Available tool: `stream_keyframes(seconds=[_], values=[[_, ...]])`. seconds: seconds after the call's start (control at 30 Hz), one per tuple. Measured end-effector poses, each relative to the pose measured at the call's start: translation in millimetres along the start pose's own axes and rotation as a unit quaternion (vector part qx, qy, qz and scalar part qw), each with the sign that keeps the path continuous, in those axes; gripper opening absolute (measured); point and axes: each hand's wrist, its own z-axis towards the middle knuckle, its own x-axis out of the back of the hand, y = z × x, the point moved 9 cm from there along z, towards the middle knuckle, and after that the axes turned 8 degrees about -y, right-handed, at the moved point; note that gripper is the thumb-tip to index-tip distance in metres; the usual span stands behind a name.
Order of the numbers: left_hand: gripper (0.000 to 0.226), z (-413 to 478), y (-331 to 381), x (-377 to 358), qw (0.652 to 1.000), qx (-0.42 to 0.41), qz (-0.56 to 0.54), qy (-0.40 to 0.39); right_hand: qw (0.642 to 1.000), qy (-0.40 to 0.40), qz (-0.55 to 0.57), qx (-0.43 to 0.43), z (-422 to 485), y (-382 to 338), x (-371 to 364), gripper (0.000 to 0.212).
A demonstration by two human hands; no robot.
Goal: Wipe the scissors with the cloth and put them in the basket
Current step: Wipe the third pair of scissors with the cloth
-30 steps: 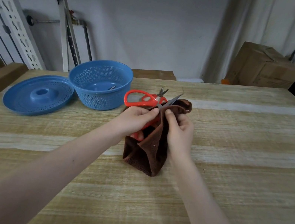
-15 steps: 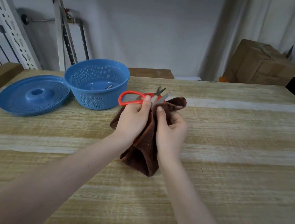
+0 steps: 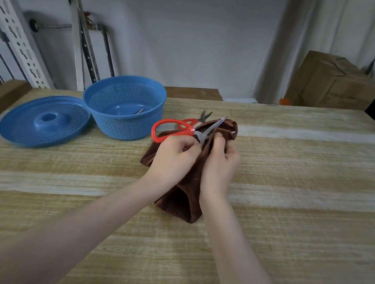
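Red-handled scissors [image 3: 176, 128] are held over the wooden table, blades pointing up and right. My left hand [image 3: 175, 156] grips them near the pivot. My right hand [image 3: 221, 166] pinches the brown cloth [image 3: 188, 191] around the blades, and the cloth hangs down to the table between my wrists. A second, smaller pair of scissors [image 3: 204, 115] lies on the table just behind. The blue perforated basket [image 3: 123, 106] stands to the left with a metal tool inside it.
A blue perforated lid [image 3: 43, 124] lies left of the basket near the table's left edge. Cardboard boxes [image 3: 332, 83] stand behind the table at the right. Metal shelving uprights [image 3: 12, 28] stand at the back left.
The red handle loops have come further out to the left of my left hand, and the blade tip shows above the cloth. Both hands stay together on scissors and cloth.
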Motion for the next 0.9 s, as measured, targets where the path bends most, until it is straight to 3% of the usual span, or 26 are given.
stream_keyframes(seconds=[0.17,0.4,0.6,0.8,0.9], values=[[0.026,1,0,2,0.999,0.002,0.042,0.012,0.998,-0.051,0.030,-0.005,-2,4,-6,0.020],[0.026,1,3,-6,0.998,0.003,0.060,-0.010,0.997,-0.004,0.066,-0.038,4,5,3,0.032],[0.034,5,1,0,0.998,0.030,0.053,-0.010,0.997,-0.060,0.032,-0.025,3,8,-4,0.021],[0.033,-6,-25,-2,0.974,0.207,-0.067,-0.068,0.995,-0.063,-0.005,-0.073,12,14,9,0.027],[0.031,-6,-28,14,0.975,0.215,-0.018,-0.048,0.992,-0.078,-0.070,-0.066,21,11,15,0.032]])
